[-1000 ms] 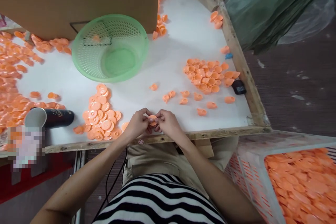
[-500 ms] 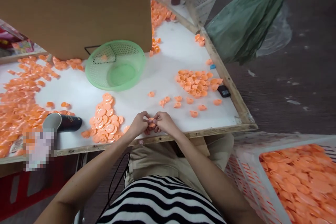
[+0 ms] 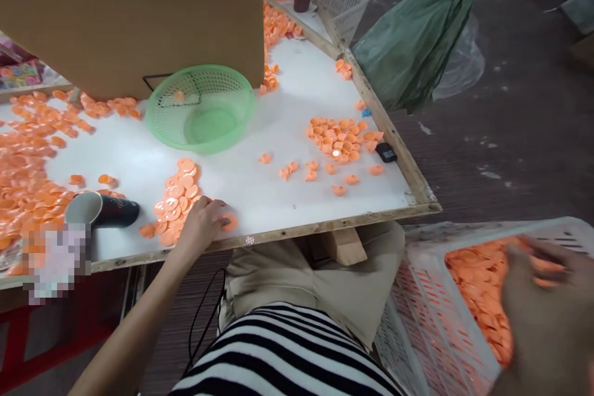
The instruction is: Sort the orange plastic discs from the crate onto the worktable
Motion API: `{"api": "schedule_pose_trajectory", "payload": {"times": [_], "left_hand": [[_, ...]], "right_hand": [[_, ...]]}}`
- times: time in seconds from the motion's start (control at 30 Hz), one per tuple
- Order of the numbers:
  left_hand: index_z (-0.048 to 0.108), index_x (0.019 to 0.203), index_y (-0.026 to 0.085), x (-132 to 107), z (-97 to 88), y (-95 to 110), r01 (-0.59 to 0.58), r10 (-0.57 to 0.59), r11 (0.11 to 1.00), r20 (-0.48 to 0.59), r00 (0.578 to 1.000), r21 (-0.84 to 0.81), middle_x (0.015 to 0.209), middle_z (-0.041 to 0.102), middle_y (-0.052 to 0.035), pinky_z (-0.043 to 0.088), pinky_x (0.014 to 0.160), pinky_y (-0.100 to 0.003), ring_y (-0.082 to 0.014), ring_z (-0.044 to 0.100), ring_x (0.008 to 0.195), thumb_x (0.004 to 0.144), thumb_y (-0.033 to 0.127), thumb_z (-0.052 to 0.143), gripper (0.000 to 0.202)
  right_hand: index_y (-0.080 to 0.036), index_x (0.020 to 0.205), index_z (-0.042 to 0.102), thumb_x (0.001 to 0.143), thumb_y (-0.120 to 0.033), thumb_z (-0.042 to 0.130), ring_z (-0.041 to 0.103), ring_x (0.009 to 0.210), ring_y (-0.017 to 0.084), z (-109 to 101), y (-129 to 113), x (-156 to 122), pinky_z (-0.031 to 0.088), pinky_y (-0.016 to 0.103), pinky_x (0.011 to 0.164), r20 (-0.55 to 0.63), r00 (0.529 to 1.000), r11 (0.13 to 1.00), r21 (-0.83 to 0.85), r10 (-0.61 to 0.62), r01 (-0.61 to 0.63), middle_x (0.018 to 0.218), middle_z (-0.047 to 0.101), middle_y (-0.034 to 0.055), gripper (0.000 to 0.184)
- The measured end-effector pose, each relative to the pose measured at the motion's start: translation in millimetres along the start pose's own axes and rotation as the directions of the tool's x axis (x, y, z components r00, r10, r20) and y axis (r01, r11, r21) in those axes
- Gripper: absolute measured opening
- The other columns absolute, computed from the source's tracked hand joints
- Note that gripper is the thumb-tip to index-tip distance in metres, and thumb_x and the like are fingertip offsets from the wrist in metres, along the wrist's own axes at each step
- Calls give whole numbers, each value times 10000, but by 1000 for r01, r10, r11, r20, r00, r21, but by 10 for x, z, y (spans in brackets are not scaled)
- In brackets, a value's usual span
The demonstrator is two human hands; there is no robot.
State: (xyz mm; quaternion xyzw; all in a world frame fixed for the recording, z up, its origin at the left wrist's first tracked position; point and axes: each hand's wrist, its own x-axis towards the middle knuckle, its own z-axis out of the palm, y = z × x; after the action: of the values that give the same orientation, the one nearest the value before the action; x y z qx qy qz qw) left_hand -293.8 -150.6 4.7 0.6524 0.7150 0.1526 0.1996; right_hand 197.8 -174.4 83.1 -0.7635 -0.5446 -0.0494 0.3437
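My left hand [image 3: 203, 221] is low over the table's front edge, its curled fingers on a round orange plastic disc [image 3: 231, 221]. A heap of similar orange discs [image 3: 179, 193] lies just beyond and left of it. Far to the right, my right hand [image 3: 542, 278] is smeared by motion above a white plastic crate [image 3: 420, 297] full of orange pieces [image 3: 477, 284]. Some orange shows between its fingers; whether it is held cannot be made out. Small orange cup-shaped pieces [image 3: 338, 138] are bunched on the table's right side, with several loose ones nearer me.
A green plastic basket [image 3: 199, 142] stands before a large cardboard box [image 3: 139, 25]. At left, a dark cup [image 3: 116, 210] lies on its side by many orange pieces [image 3: 28, 179]. A wooden rim [image 3: 394, 130] edges the table, with a small black device [image 3: 385, 152] beside it.
My hands have parted from the orange piece they worked on together. The left has moved left onto a disc beside the heap; the right has swung over the crate. The view has shifted slightly.
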Motion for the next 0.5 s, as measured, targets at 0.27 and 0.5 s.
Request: {"api": "schedule_pose_trajectory", "payload": {"times": [0.27,0.5], "left_hand": [[620,844,188,-132,45,60,-40,42,998,48,998,-41,922,564,-68,456,782,-341,-236,553,906,764,190,651,86],[614,879,189,-256,54,-5,-29,36,995,66,997,-99,945,564,-72,434,779,-347,-246,545,919,761,202,645,122]], "right_hand": [[-185,1081,656,900,-225,448,576,1027,241,1808,-1425,-196,491,378,867,417,800,870,427,-432,247,1147,601,124,279],[-165,1075,682,875,-76,438,562,1044,250,2170,-1781,-377,451,389,936,510,633,806,464,-582,367,1080,639,100,328]]}}
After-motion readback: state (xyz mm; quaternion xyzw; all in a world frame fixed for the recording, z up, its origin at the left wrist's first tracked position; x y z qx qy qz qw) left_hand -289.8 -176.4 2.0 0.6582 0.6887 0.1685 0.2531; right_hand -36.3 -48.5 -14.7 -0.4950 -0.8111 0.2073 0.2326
